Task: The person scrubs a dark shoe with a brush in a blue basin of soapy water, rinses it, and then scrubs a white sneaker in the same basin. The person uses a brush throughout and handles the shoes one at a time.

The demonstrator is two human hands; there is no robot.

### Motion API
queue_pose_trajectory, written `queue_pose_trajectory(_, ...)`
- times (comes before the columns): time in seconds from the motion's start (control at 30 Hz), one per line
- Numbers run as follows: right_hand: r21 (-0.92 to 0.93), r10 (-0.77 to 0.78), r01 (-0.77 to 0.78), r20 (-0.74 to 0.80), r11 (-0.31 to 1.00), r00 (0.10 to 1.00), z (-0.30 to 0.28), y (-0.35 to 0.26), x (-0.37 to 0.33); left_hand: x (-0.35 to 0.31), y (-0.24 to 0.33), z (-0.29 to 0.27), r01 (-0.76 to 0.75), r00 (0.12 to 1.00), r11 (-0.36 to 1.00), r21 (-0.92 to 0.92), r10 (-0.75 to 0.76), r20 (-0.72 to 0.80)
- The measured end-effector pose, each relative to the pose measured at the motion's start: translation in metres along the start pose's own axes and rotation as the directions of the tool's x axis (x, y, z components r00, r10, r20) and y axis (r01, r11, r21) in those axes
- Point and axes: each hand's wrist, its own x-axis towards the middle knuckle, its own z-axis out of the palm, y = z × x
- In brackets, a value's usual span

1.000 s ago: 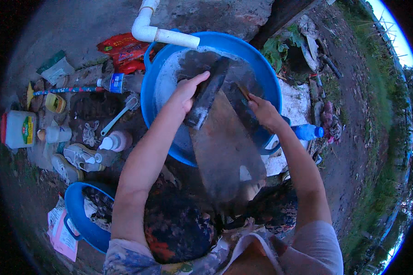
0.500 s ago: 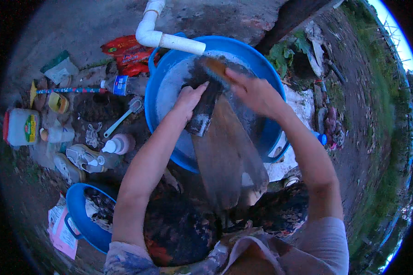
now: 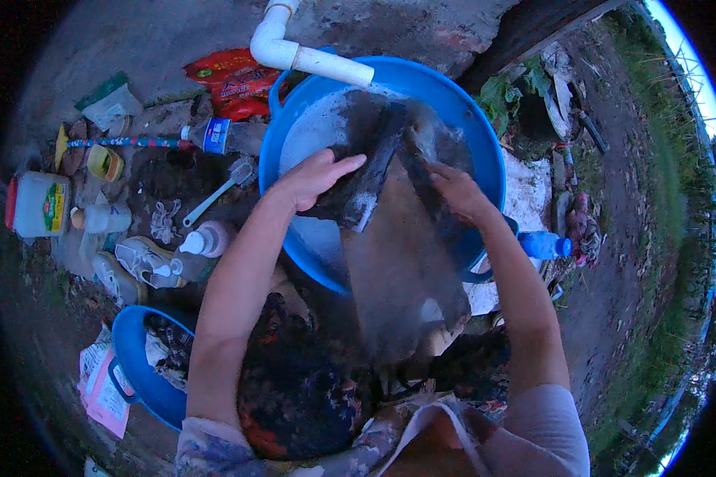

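A dark, wet garment (image 3: pixel 378 167) lies over the upper part of a worn brown board (image 3: pixel 390 262), which slopes out of a large blue tub (image 3: pixel 493 155) of foamy water. My left hand (image 3: pixel 314 181) grips the garment's left side, its thumb stretched across the cloth and the other fingers partly hidden. On the right, my right hand (image 3: pixel 457 195) is closed on a dark fold of the same garment, somewhat blurred. A pale folded edge of the cloth shows between my hands. The brown brush seen earlier is not visible now.
A white pipe (image 3: pixel 326 65) ends over the tub's far rim. To the left are a long-handled brush (image 3: pixel 219 193), a pink-and-white bottle (image 3: pixel 208 238), shoes (image 3: pixel 147 261) and a lidded container (image 3: pixel 38 205). A smaller blue basin (image 3: pixel 139 354) stands near-left; a blue bottle (image 3: pixel 542 245) lies right.
My right hand has moved down and right, from the brown brush to the garment's fold. My left hand has shifted slightly left and down. The cloth is spread wider, and the view has shifted slightly.
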Motion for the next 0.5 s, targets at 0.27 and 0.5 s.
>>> queue_pose_trajectory(0.27, -0.144, -0.326, 0.302, -0.194, 0.942, 0.925, 0.015, -0.061, -0.099, 0.012, -0.01, 0.033, -0.385, 0.897, 0.826, -0.411, 0.23, -0.378)
queue_pose_trajectory(0.5, -0.148, -0.332, 0.299, -0.337, 0.943, 0.881, 0.034, -0.086, -0.054, 0.012, -0.019, 0.029, -0.312, 0.927, 0.879, -0.36, 0.198, -0.318)
